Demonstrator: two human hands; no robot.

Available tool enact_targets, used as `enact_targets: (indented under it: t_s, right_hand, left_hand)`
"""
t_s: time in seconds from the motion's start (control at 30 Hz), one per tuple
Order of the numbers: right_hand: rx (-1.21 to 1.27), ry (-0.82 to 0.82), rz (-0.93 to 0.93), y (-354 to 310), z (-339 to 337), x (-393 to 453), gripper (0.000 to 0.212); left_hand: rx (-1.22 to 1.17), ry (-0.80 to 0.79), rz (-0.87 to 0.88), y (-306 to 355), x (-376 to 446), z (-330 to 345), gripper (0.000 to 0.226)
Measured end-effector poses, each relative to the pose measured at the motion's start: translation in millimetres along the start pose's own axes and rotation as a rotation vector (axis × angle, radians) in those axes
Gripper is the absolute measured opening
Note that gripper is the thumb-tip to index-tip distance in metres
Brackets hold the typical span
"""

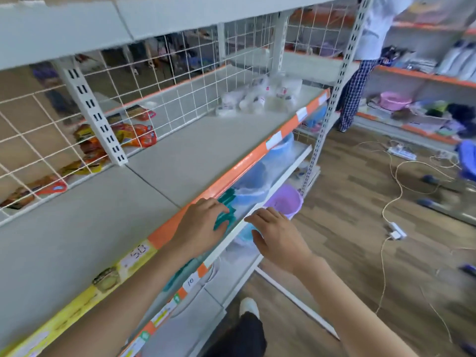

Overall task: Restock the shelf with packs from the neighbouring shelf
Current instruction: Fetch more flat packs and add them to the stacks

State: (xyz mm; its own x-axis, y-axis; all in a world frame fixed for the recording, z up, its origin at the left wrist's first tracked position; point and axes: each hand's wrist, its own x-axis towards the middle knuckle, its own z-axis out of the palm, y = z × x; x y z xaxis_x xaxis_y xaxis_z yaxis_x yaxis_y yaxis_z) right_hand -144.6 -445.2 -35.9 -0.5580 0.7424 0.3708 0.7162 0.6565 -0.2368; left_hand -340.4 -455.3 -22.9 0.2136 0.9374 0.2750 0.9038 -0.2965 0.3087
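Packs (pixel 224 212) in teal lie on the shelf one level below the grey shelf (pixel 159 161), close to its front edge, and the left hand (pixel 199 224) rests over their near end with fingers bent down onto them; whether it truly grips them cannot be told, since the picture is blurred. Just beside it, the right hand (pixel 277 237) hangs over the white front lip of that lower shelf (pixel 278 186), fingers spread and loosely straight, holding nothing. Beyond the packs on the same lower shelf sit blue basins (pixel 260 176) wrapped in clear plastic. Under them, lower still, stands a purple bucket (pixel 284 200). The grey shelf above carries an orange edge strip (pixel 244 164) with white labels, turning yellow toward the near left. Its board is mostly bare; at its far end stands a cluster of clear plastic containers (pixel 257 95). Behind a white wire grid (pixel 123 99) at the back, orange snack bags (pixel 134 134) lie on the opposite side. To the right, cables (pixel 396 181) and a power strip trail over the wooden floor (pixel 347 228). Farther off, a person in a white top and checked trousers (pixel 356 91) stands at another shelf unit holding a pink basin (pixel 394 100).
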Motion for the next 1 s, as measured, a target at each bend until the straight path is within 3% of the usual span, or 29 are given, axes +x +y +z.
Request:
enact_targets:
  t_s: [0.37, 0.53, 0.87, 1.0]
  right_hand:
    - [-0.061, -0.070, -0.026, 179, -28, 149, 0.033]
    - [0.014, -0.028, -0.071, 217, -9, 198, 0.034]
    - [0.107, -0.074, -0.260, 289, 28, 302, 0.033]
    - [0.129, -0.092, -0.340, 326, 29, 354, 0.031]
  left_hand:
    - [-0.160, 0.061, -0.164, -21, 206, 67, 0.033]
    - [-0.096, 0.062, -0.140, -32, 253, 76, 0.032]
    - [-0.066, 0.128, -0.382, -66, 323, 95, 0.037]
    - [0.045, 0.160, -0.439, -86, 393, 95, 0.026]
